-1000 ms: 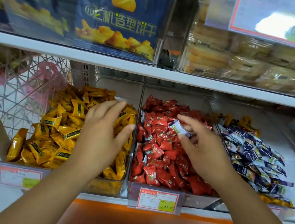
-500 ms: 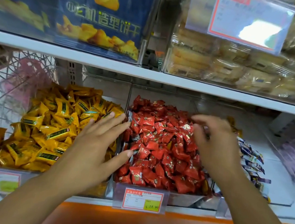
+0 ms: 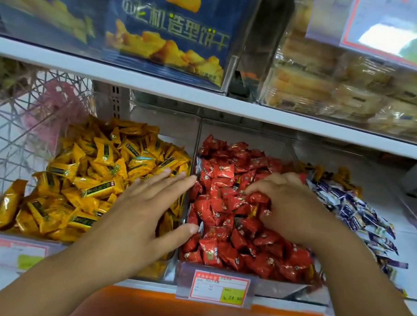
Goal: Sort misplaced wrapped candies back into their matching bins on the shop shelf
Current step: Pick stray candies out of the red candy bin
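Note:
Three clear bins sit side by side on the lower shelf. The left one holds yellow candies (image 3: 86, 181), the middle one red candies (image 3: 230, 241), the right one blue-and-white candies (image 3: 351, 204). A few yellow wrappers (image 3: 344, 177) lie at the back of the blue-and-white pile. My left hand (image 3: 140, 215) hovers flat over the right side of the yellow bin, fingers straight, tips at the clear divider (image 3: 194, 156). My right hand (image 3: 291, 207) is in the red bin, fingers curled down round a red candy (image 3: 258, 198); its thumb is hidden.
A white upper shelf board (image 3: 158, 86) hangs low over the bins, carrying blue biscuit boxes (image 3: 173, 19) and wrapped pastries (image 3: 358, 93). A wire basket (image 3: 20, 118) stands left of the yellow bin. A red-framed price tag (image 3: 220, 286) fronts the red bin.
My right hand pinched a blue-and-white candy over the red bin, moved right to the blue-and-white bin, and is now back in the red pile without it. My left hand slid right toward the divider.

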Available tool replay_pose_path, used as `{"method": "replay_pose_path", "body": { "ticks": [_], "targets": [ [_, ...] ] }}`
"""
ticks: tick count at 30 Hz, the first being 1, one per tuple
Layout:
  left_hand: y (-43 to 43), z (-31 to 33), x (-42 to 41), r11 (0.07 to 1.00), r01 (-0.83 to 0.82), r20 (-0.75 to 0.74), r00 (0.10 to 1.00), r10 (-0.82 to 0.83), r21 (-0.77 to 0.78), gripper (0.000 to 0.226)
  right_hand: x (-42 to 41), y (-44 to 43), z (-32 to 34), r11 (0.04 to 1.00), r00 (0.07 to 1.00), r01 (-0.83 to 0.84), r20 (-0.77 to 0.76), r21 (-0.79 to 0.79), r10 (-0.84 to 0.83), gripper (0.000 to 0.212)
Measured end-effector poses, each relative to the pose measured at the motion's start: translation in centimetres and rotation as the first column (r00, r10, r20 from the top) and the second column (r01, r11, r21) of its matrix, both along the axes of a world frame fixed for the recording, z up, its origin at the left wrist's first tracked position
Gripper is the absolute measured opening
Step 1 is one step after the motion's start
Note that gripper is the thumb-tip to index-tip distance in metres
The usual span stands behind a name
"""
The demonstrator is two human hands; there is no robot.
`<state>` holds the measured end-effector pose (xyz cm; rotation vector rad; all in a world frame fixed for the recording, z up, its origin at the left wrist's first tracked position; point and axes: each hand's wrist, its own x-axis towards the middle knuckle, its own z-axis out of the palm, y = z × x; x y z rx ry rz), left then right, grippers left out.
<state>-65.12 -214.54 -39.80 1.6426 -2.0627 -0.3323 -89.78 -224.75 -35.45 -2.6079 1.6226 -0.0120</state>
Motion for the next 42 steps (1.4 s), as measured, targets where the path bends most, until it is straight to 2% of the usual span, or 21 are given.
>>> {"method": "replay_pose_path", "body": {
  "ticks": [8, 11, 14, 17, 20, 24, 28, 31, 32, 33, 34, 35, 36, 38, 42],
  "targets": [
    [0.0, -0.5, -0.1, 1.000, -0.014, -0.039, 0.999, 0.014, -0.010, 0.069, 1.6, 0.4, -2.4, 0.983, 0.998, 0.044, 0.051, -0.176, -0.035, 0.035],
    [0.0, -0.3, -0.2, 1.000, -0.025, -0.052, 0.998, 0.024, -0.013, 0.070, 1.6, 0.8, -2.0, 0.985, 0.975, 0.076, 0.220, -0.155, -0.041, 0.035],
    [-0.2, -0.2, -0.3, 0.999, -0.029, -0.059, 0.998, 0.027, -0.038, 0.068, 1.7, 1.5, -1.0, 0.997, 0.867, 0.066, 0.498, -0.050, -0.032, 0.030],
    [-0.3, -0.2, -0.5, 0.998, -0.026, -0.089, 0.996, 0.020, -0.063, 0.070, 1.8, 2.1, -0.6, 0.995, 0.701, 0.081, 0.707, 0.052, -0.094, 0.025],
    [-0.7, 0.1, -1.1, 0.992, -0.046, -0.065, 0.997, 0.038, -0.114, 0.075, 2.0, 2.2, -0.5, 0.992, 0.605, 0.076, 0.786, 0.100, -0.125, 0.017],
    [-1.9, 1.1, -2.7, 0.972, -0.078, 0.000, 0.997, 0.081, -0.222, 0.069, 3.0, 2.9, 0.2, 0.971, 0.494, -0.109, 0.859, 0.213, -0.133, 0.017],
    [-2.8, 1.4, -3.7, 0.942, -0.143, -0.100, 0.988, 0.118, -0.303, 0.047, 3.8, 3.5, 0.4, 0.935, 0.426, -0.209, 0.887, 0.285, -0.175, 0.013],
    [-2.6, 2.5, -3.4, 0.901, -0.238, -0.214, 0.962, 0.168, -0.363, 0.033, 3.4, 2.8, 0.8, 0.972, 0.436, -0.064, 0.882, 0.227, -0.178, 0.009],
    [-2.4, 3.0, -3.0, 0.877, -0.289, -0.241, 0.948, 0.207, -0.383, 0.031, 2.9, 2.4, 0.8, 0.984, 0.474, 0.022, 0.864, 0.179, -0.168, 0.009],
    [-2.4, 3.5, -2.3, 0.848, -0.343, -0.240, 0.934, 0.263, -0.404, 0.032, 2.5, 1.9, 0.9, 0.987, 0.565, 0.112, 0.810, 0.113, -0.157, 0.009],
    [-2.4, 3.8, -1.4, 0.823, -0.390, -0.214, 0.920, 0.329, -0.412, 0.034, 2.0, 1.5, 0.8, 0.983, 0.697, 0.182, 0.703, 0.018, -0.141, 0.006],
    [-2.6, 3.9, -0.4, 0.808, -0.427, -0.168, 0.904, 0.393, -0.406, 0.036, 1.6, 1.2, 0.7, 0.975, 0.816, 0.208, 0.564, -0.081, -0.127, 0.003],
    [-2.7, 3.8, 0.6, 0.801, -0.455, -0.115, 0.887, 0.448, -0.390, 0.038, 1.3, 1.0, 0.5, 0.969, 0.890, 0.196, 0.442, -0.149, -0.112, 0.001],
    [-2.8, 3.4, 1.8, 0.814, -0.462, -0.036, 0.876, 0.481, -0.353, 0.044, 1.2, 0.9, -0.1, 0.977, 0.944, 0.160, 0.313, -0.141, -0.109, 0.005],
    [-2.1, 2.7, 0.3, 0.900, -0.303, -0.091, 0.953, 0.289, -0.313, 0.041, 2.6, 1.2, -1.4, 0.985, 0.985, 0.167, 0.060, -0.046, -0.165, 0.034]
  ]
}}
